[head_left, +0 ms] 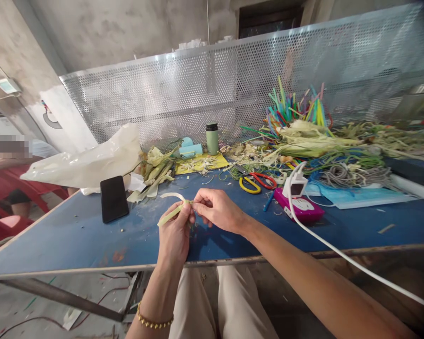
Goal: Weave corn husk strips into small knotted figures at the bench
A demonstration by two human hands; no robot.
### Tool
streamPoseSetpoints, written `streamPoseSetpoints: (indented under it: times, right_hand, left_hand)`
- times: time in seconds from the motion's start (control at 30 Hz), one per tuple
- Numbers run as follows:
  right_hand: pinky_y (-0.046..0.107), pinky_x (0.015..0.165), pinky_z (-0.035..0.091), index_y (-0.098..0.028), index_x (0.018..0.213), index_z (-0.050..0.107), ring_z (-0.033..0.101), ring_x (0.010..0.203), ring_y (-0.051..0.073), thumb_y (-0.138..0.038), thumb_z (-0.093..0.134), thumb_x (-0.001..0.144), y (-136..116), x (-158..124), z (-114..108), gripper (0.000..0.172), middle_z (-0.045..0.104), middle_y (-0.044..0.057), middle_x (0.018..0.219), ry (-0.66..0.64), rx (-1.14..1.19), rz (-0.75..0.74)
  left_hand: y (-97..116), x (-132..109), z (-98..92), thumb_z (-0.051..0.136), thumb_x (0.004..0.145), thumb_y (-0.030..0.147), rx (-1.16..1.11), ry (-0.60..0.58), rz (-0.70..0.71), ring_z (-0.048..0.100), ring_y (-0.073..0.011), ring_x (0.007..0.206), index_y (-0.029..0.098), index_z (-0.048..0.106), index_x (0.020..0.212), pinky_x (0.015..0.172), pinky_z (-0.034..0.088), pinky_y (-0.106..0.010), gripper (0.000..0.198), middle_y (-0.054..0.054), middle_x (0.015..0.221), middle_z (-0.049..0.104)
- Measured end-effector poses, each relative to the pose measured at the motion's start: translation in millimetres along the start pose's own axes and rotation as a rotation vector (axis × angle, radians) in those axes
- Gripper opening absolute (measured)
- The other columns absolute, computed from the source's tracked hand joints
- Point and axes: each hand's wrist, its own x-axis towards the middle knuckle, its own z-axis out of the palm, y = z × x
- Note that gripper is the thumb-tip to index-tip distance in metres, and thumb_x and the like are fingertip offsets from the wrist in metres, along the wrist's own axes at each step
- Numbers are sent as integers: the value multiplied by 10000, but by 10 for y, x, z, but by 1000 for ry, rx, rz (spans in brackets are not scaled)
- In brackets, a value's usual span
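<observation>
A pale green corn husk strip [169, 215] sticks out of my left hand [175, 235], whose thumb and fingers are closed on it. Another whitish length curls up above the thumb, and the lengths meet at the fingertips. My right hand [219, 210] pinches at that same spot, its fingertips touching the husk close to the left thumb. What lies right between the fingers is partly hidden. Both hands are just above the blue table [144, 245], near its front edge. Beyond them lie scissors [250, 184] with one yellow and one red handle.
A black phone [114, 199] lies to the left, by a plastic bag [88, 157] and loose husks [157, 174]. A green bottle [212, 139] stands behind. A purple box [304, 209], white cable [325, 245] and husk pile [304, 141] are on the right. A person [10, 160] sits far left.
</observation>
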Motion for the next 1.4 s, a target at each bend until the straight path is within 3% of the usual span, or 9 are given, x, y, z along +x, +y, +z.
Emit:
streamPoseSetpoints:
  times: [0.43, 0.57, 0.73, 0.87, 1.1, 1.4]
  right_hand:
    - [189, 398, 377, -195, 751, 532, 512, 425, 92, -241, 550, 865, 35, -7, -13, 124, 561, -43, 544, 18, -75, -13]
    - [194, 440, 397, -184, 766, 574, 530, 452, 92, -274, 557, 883, 30, 0, -39, 148, 578, -35, 557, 23, -103, -44]
    - [201, 466, 416, -167, 863, 633, 538, 456, 87, -352, 566, 900, 17, 5, -107, 200, 593, -25, 593, 193, -107, -54]
    - [203, 424, 409, -164, 985, 641, 552, 452, 100, -329, 564, 894, 71, 7, -88, 203, 625, -13, 632, 42, -11, 5]
    - [205, 590, 432, -153, 814, 656, 576, 628, 100, -121, 586, 828, 127, 37, -57, 78, 667, 15, 736, 150, -259, -199]
    - [204, 609, 411, -151, 769, 633, 537, 625, 92, -107, 593, 817, 44, 15, -66, 76, 627, -10, 705, 123, -224, -252]
  left_hand:
    - [-14, 12, -22, 776, 735, 337, -9, 25, 14, 437, -85, 580, 140, 634, 639, 573, 368, -220, 261, 14, 605, 520]
    - [1, 32, -46, 795, 715, 314, -46, 27, -43, 452, -68, 565, 122, 646, 671, 555, 365, -204, 247, 5, 633, 552]
    - [12, 36, -78, 807, 692, 299, -19, 11, -107, 482, -63, 546, 106, 686, 781, 516, 346, -198, 244, -19, 692, 610]
    - [-15, 17, -79, 786, 716, 295, 26, -10, -58, 481, -63, 559, 107, 692, 826, 527, 358, -196, 238, -17, 718, 614]
    - [-37, 22, -77, 790, 710, 244, 13, -4, -65, 483, -58, 551, 112, 648, 853, 516, 345, -182, 241, -3, 703, 602]
    - [16, 23, -50, 833, 645, 240, -48, -5, -127, 479, -54, 515, 91, 658, 799, 502, 341, -177, 277, -14, 637, 612]
